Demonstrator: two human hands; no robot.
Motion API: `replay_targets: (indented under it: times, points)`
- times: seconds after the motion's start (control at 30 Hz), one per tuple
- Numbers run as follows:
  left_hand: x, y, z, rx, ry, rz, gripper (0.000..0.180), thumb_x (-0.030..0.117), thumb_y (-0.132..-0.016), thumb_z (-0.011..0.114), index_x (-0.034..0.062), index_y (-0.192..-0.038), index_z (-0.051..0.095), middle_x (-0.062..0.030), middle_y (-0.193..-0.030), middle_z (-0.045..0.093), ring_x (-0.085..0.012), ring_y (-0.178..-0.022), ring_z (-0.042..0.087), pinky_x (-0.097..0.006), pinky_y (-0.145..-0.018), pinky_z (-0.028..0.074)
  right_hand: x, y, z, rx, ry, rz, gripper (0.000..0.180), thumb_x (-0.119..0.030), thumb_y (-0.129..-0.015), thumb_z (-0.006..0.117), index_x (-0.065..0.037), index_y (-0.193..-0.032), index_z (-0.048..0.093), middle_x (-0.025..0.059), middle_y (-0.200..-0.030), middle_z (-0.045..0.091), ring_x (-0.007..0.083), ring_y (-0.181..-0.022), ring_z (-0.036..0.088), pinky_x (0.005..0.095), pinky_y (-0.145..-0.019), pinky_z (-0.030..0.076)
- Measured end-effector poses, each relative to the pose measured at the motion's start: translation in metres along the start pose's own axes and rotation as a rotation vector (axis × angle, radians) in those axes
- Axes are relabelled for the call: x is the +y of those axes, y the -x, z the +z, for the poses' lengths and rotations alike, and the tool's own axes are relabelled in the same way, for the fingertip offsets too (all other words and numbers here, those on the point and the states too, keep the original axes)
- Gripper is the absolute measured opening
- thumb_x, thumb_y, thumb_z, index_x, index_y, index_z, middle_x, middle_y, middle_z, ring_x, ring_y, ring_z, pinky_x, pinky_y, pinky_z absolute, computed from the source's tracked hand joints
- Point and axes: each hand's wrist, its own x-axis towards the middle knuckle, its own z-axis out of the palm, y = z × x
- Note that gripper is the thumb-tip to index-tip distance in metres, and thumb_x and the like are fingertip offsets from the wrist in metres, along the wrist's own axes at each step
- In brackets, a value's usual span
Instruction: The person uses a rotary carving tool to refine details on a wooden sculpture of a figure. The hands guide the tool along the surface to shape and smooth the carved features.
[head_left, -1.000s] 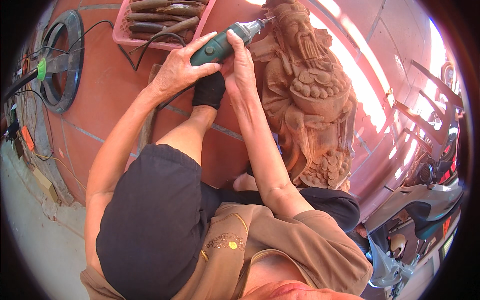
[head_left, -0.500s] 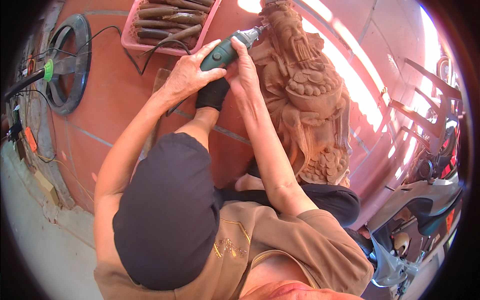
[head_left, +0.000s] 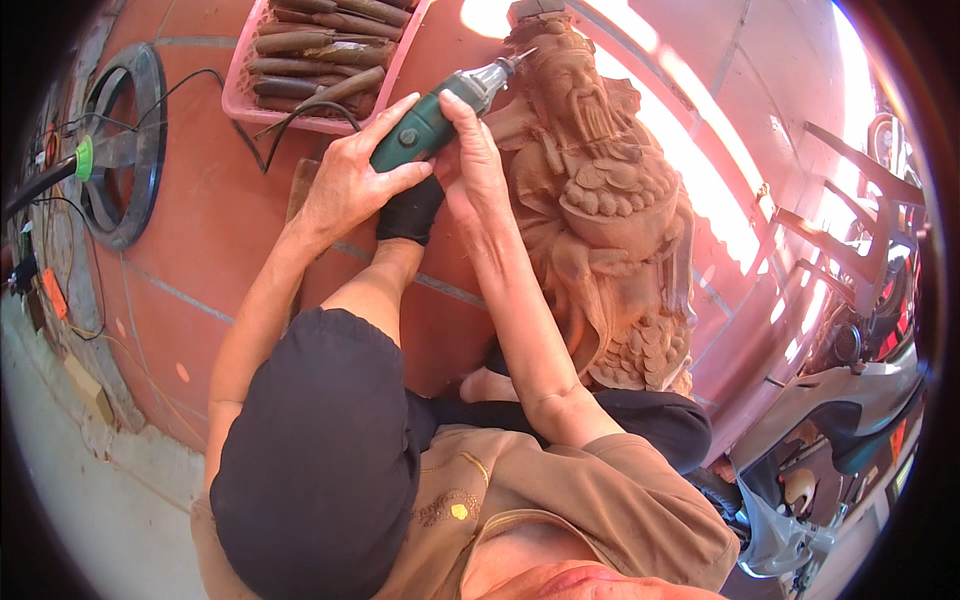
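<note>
Both hands grip a green rotary tool (head_left: 414,136) with a grey nose and a thin bit. My left hand (head_left: 345,178) wraps the rear of its body, thumb along the near side. My right hand (head_left: 472,160) holds it farther forward, fingers near the nose. The bit points at the brow of a carved brown wooden figure (head_left: 625,220), just under its headpiece; whether it touches cannot be made out. The bearded figure lies face up on the floor, holding a bowl heaped with round pieces. The tool's dark cord is partly hidden by my left hand.
A pink plastic basket (head_left: 232,92) of wooden-handled tools (head_left: 318,45) stands at the far left. Beyond it are a black ring-shaped base (head_left: 150,165) and trailing cable. At right are a wooden chair (head_left: 850,235) and a grey motorbike (head_left: 830,395). My bent leg (head_left: 315,450) rises close by.
The view has shifted slightly. Still in both hands, the rotary tool has moved a little toward the figure's headpiece, its bit now nearer the brow.
</note>
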Motion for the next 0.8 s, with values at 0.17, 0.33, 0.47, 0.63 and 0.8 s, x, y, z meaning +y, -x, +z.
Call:
replay_targets:
  times: [0.17, 0.33, 0.47, 0.63, 0.8]
  points:
    - [-0.007, -0.015, -0.002, -0.03, -0.003, 0.053, 0.072, 0.021, -0.081, 0.078, 0.0094, -0.146, 0.049, -0.0162, -0.115, 0.07, -0.0185, -0.099, 0.068, -0.033, -0.088, 0.053, -0.01, -0.004, 0.007, -0.005, -0.038, -0.046, 0.045, -0.033, -0.086, 0.076, -0.008, -0.115, 0.052, 0.0031, -0.102, 0.059, 0.0123, -0.089, 0.063, 0.0308, -0.077, 0.058]
    - [-0.005, -0.022, -0.002, -0.028, -0.053, 0.116, 0.073, 0.023, -0.081, 0.078, 0.0093, -0.146, 0.049, -0.0172, -0.115, 0.069, -0.0202, -0.098, 0.069, -0.034, -0.088, 0.052, -0.012, -0.008, 0.005, -0.014, -0.058, -0.068, 0.044, -0.033, -0.087, 0.075, -0.008, -0.116, 0.053, 0.0022, -0.101, 0.059, 0.0122, -0.089, 0.063, 0.0302, -0.076, 0.058]
    - [-0.004, -0.025, -0.003, -0.022, -0.071, 0.147, 0.073, 0.023, -0.081, 0.078, 0.0104, -0.146, 0.049, -0.0177, -0.114, 0.07, -0.0202, -0.097, 0.069, -0.034, -0.088, 0.052, -0.012, -0.01, 0.004, -0.033, -0.076, -0.075, 0.042, -0.034, -0.088, 0.075, -0.009, -0.114, 0.055, 0.0013, -0.101, 0.059, 0.0116, -0.088, 0.062, 0.029, -0.075, 0.056]
    - [0.009, -0.029, -0.01, -0.092, -0.065, 0.069, 0.07, 0.03, -0.081, 0.076, 0.0072, -0.143, 0.051, -0.024, -0.121, 0.066, -0.0385, -0.107, 0.066, -0.041, -0.093, 0.051, -0.012, -0.012, 0.004, -0.026, -0.1, -0.079, 0.041, -0.035, -0.087, 0.075, -0.01, -0.114, 0.056, 0.0007, -0.099, 0.059, 0.0108, -0.087, 0.061, 0.0282, -0.073, 0.054]
    - [0.004, -0.028, -0.01, -0.08, -0.099, 0.055, 0.072, 0.023, -0.081, 0.079, 0.0144, -0.146, 0.05, -0.0171, -0.109, 0.071, -0.0186, -0.092, 0.068, -0.033, -0.086, 0.053, -0.012, -0.012, 0.005, -0.036, -0.097, -0.074, 0.041, -0.035, -0.087, 0.076, -0.01, -0.112, 0.056, 0.0003, -0.098, 0.06, 0.0105, -0.087, 0.061, 0.0279, -0.072, 0.054]
